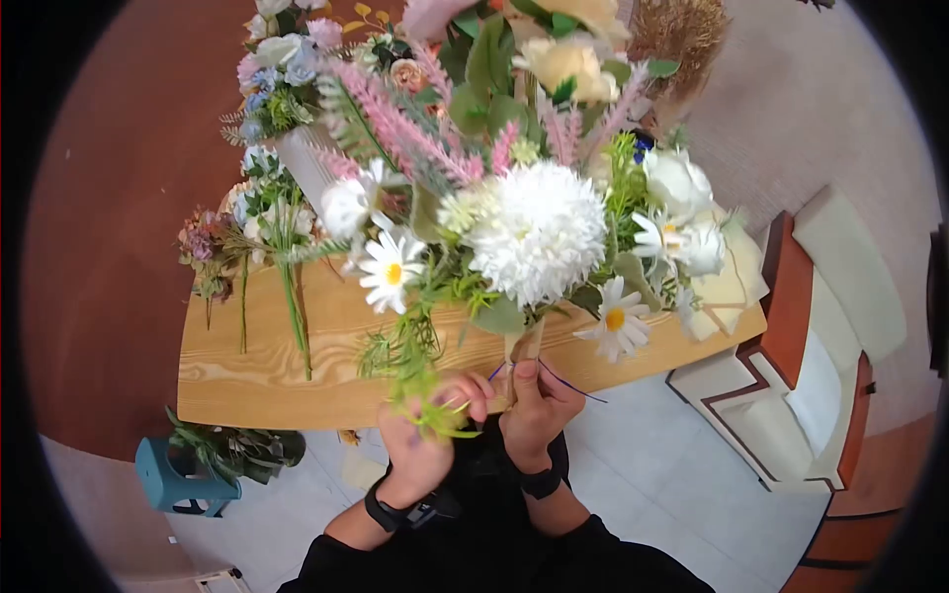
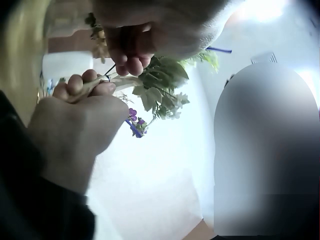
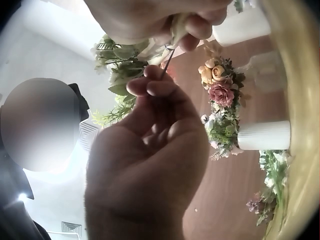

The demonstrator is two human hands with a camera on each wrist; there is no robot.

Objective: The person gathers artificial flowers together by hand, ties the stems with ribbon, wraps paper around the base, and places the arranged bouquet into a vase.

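A large bouquet (image 1: 539,232) of artificial flowers, with a white chrysanthemum, daisies and pink sprays, rises in front of me over the table. My right hand (image 1: 534,425) grips its wrapped stems (image 1: 524,344), thumb lying along them. A thin dark blue tie (image 1: 578,388) goes round the stems just above that thumb. In the right wrist view, fingertips of my left hand (image 3: 155,120) pinch one end of the tie (image 3: 168,62), drawn out from the stems. Hanging greenery partly covers the left hand (image 1: 420,450) in the head view.
The wooden table (image 1: 341,336) carries loose flower stems (image 1: 295,306) at the left and more arrangements (image 1: 282,74) behind. Dried grass (image 1: 682,44) stands at the far right. A teal stool (image 1: 173,479) is at the lower left, a cream armchair (image 1: 801,385) at the right.
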